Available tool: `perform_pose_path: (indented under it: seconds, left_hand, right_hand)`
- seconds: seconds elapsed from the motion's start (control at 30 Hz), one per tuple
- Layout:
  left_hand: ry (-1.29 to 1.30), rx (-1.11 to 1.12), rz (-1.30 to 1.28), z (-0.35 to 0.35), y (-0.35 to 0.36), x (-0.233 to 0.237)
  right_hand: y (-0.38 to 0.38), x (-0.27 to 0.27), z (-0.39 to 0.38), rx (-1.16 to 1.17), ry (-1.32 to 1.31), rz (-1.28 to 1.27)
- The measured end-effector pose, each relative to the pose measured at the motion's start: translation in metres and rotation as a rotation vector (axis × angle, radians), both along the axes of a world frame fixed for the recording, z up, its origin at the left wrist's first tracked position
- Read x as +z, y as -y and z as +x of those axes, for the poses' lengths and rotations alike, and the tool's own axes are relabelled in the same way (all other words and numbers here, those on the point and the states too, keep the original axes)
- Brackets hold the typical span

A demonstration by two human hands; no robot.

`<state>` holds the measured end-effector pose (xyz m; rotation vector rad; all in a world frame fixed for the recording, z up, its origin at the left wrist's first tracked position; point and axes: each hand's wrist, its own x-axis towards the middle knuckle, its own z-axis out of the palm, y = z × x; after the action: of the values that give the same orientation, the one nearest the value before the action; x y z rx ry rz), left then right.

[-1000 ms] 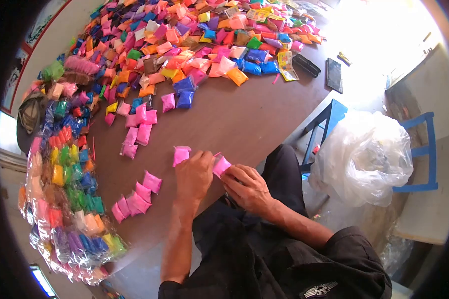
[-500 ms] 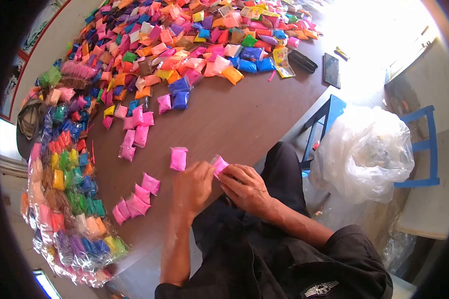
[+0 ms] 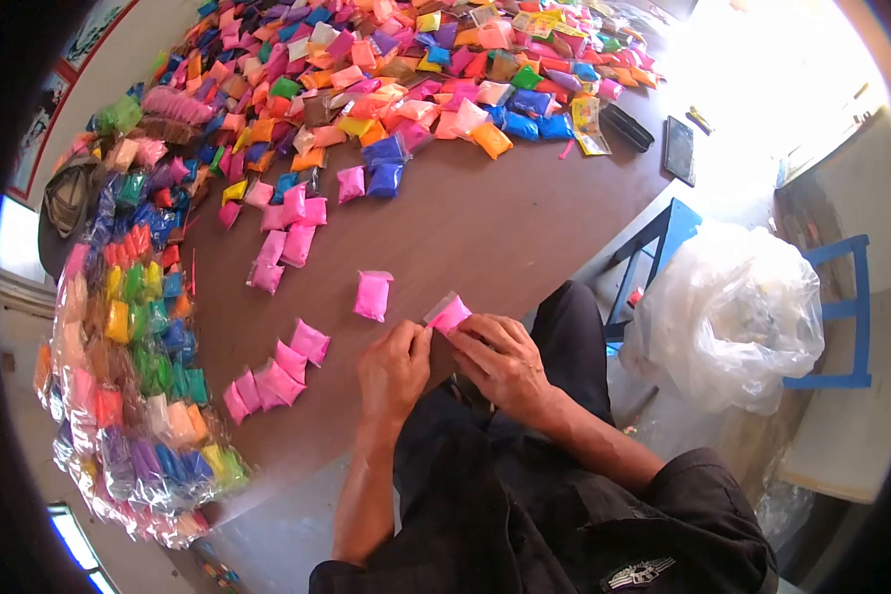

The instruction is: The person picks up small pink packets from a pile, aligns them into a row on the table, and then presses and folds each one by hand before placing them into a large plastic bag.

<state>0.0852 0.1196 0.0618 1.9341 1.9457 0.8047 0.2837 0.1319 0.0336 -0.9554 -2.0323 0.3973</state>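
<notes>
A small clear packet with pink filling [image 3: 450, 315] is held up in front of my lap, at the table's near edge. My right hand [image 3: 505, 364] grips its right side, fingers wrapped over it. At the packet's lower left, my left hand [image 3: 396, 364] is closed in a pinch at the edge; the fingertips are partly hidden. One pink packet [image 3: 372, 296] lies alone on the table just beyond my left hand. Left of that hand, several more pink packets [image 3: 279, 381] form a slanting, overlapping row.
A large heap of coloured packets [image 3: 366, 79] covers the far part of the brown table [image 3: 485, 223]. Bagged packets [image 3: 158, 346] line the left edge. A black phone [image 3: 679, 150] and a black case [image 3: 626, 129] lie far right. A plastic bag [image 3: 728, 317] sits on a blue chair [image 3: 846, 312].
My left hand has come closer to the packet in my right hand and now meets its edge. The packet shows more fully. The whole view has shifted slightly.
</notes>
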Motion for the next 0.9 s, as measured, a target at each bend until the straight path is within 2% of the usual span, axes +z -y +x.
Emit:
perform_pose_path:
  seconds: [0.07,0.27,0.37,0.47,0.57,0.73,0.9]
  left_hand:
    - [-0.093,0.047,-0.004,-0.004,-0.006,-0.005]
    - [0.082,-0.008,0.014,0.002,0.002,0.01]
    - [-0.014,0.044,0.043,-0.004,-0.001,-0.012]
    - [-0.084,0.072,0.059,-0.011,-0.006,-0.008]
    - [0.049,0.08,0.04,-0.008,-0.001,0.004]
    - [0.108,0.028,0.115,-0.006,0.017,0.016]
    - [0.182,0.022,0.14,0.012,0.041,0.004]
  right_hand:
    - [0.0,0.001,0.0,-0.005,0.009,0.0]
    - [-0.001,0.0,0.002,-0.009,0.018,-0.013]
    - [-0.002,0.002,0.0,-0.001,0.027,0.013]
    - [-0.003,0.008,0.002,-0.005,0.043,0.017]
    - [0.001,0.021,0.005,0.011,0.046,-0.066]
    - [-0.003,0.024,0.011,0.085,0.041,-0.145]
    - [-0.005,0.019,0.01,0.072,0.075,-0.205]
